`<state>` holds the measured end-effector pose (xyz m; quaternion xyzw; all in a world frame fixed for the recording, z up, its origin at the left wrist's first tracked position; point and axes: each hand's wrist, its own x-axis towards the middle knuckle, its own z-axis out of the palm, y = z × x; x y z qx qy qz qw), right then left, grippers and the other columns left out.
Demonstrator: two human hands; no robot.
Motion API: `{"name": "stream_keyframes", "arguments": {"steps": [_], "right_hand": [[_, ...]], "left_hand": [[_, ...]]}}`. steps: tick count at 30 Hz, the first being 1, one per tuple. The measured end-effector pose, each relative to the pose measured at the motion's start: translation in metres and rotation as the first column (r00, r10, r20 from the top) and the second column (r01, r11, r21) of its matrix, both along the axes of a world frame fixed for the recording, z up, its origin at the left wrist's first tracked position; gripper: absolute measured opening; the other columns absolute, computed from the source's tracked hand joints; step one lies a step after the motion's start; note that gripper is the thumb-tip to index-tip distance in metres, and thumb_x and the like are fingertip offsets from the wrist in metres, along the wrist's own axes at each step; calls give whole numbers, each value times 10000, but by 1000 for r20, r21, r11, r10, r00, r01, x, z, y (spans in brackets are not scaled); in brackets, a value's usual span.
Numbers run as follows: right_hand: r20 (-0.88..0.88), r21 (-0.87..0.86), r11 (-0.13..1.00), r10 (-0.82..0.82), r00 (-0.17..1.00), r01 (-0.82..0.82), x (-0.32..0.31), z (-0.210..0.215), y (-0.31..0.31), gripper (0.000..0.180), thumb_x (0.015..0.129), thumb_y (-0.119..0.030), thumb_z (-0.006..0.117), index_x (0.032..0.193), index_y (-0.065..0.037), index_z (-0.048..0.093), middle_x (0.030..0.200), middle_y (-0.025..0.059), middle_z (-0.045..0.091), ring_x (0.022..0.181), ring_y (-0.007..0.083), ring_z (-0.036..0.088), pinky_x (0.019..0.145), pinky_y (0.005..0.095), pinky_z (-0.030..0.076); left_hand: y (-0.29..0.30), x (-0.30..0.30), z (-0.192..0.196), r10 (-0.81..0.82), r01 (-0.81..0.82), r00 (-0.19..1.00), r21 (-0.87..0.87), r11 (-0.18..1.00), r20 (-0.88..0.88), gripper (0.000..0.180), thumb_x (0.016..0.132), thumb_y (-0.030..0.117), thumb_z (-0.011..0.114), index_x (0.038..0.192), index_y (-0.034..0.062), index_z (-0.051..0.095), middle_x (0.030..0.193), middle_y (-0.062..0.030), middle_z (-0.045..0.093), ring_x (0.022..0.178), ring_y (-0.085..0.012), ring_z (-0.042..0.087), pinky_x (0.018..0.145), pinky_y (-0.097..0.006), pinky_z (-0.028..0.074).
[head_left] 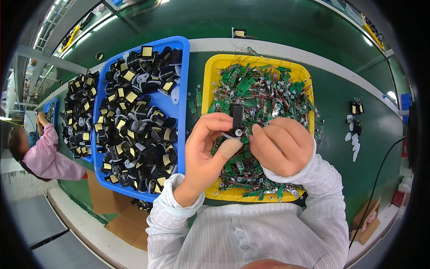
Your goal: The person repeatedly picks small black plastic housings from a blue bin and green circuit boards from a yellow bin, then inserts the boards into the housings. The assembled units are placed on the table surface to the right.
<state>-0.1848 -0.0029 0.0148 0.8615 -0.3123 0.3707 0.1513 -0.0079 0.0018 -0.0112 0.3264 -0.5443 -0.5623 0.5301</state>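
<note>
Clock directions ran from the two hands, with twelve toward the top of the view; the left hand (204, 152) pinched a black housing (237, 117) between thumb and fingers, its long part pointing to twelve o'clock and a small round whitish piece (238, 132) at its lower end; a beige plaster (230, 147) wrapped the thumb; the right hand (286, 143) was narrow, fingertips drawn together just beside the housing at three o'clock, though whether anything lay between them I could not tell.

Beneath both hands sat the yellow tray (207, 85), heaped with green circuit boards (246, 85), thin red and dark wires and small round whitish pieces, some wires poking past the rim; the housing was held above this heap; between nine and ten o'clock stood the blue tray (182, 112), piled with black parts (143, 107) bearing pale yellow pads, among grey-white flat pieces, its bare blue floor showing near the right side; farther out at nine o'clock, a second blue tray (89, 158) held similar black parts; beyond it sat a person in a pink sleeve (49, 145); at three o'clock, whitish oval pieces (356, 145) lay on the green table (371, 166).
</note>
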Motion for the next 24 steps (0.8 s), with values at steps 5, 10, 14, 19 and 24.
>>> {"name": "stream_keyframes", "arguments": {"steps": [5, 10, 14, 19, 24], "right_hand": [[-52, -52, 998, -27, 998, 24, 3, 0, 1, 246, 465, -51, 569, 706, -5, 578, 643, 38, 439, 619, 164, 503, 493, 235, 452], [-47, -68, 997, -48, 998, 45, 2, -2, 2, 217, 477, -34, 583, 693, -12, 581, 628, 36, 425, 602, 160, 494, 470, 226, 440], [-61, -86, 994, -66, 996, 61, 0, -1, 1, 195, 502, -19, 600, 696, -7, 582, 625, 39, 430, 591, 161, 491, 467, 227, 439], [-81, -106, 993, -66, 995, 57, 2, 0, 0, 189, 517, -17, 602, 703, 1, 579, 626, 39, 430, 596, 160, 490, 476, 229, 444], [-94, -109, 994, -44, 995, 34, 3, -3, 3, 187, 521, -27, 596, 705, -2, 576, 638, 39, 431, 615, 159, 491, 497, 231, 451]], "left_hand": [[2, -1, -1, 57, -57, 998, -37, 998, 2, 297, 695, 29, 694, 935, 5, 521, 1023, -95, 487, 926, -156, 522, 809, -267, 430], [3, -1, -1, 54, -53, 998, -31, 998, 21, 301, 691, 27, 693, 936, 5, 519, 1011, -90, 492, 926, -152, 524, 805, -267, 436], [4, -5, 2, 5, 0, 998, 64, 998, -70, 291, 708, 1, 662, 955, 4, 507, 1019, -88, 488, 933, -154, 524, 796, -269, 443], [5, -7, 4, 3, 22, 987, 153, 988, -163, 279, 727, -27, 628, 967, -3, 489, 1032, -92, 479, 943, -156, 524, 786, -260, 453], [5, -9, 5, 9, 19, 987, 167, 986, -162, 262, 731, -36, 619, 954, -2, 485, 1021, -87, 480, 925, -146, 531, 762, -246, 461]]}}
